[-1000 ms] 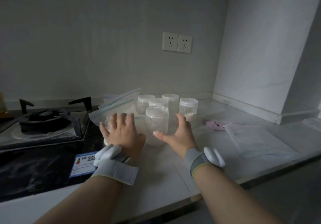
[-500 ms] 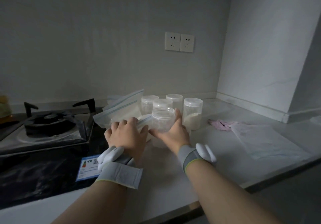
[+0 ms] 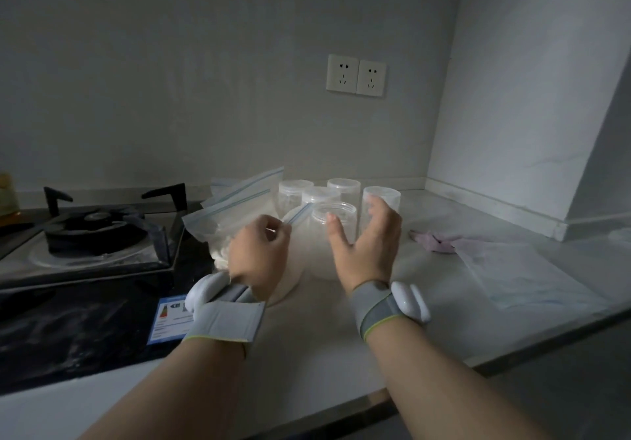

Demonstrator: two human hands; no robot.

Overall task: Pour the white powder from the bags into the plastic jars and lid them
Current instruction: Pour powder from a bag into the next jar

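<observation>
Nearest to us, our left hand (image 3: 259, 255) pinches the zip edge of the bag (image 3: 297, 255) with curled fingers. Our right hand (image 3: 370, 245) is released, its fingers spread and holding nothing. Just behind, between both hands, the open jar (image 3: 336, 221) stands upright on the bench (image 3: 341, 337) with its mouth just right of the pinched edge, so we judge the bag must tip rightward while the nearer right hand steadies the jar; farther back stand the lidded jars (image 3: 345, 185).
</observation>
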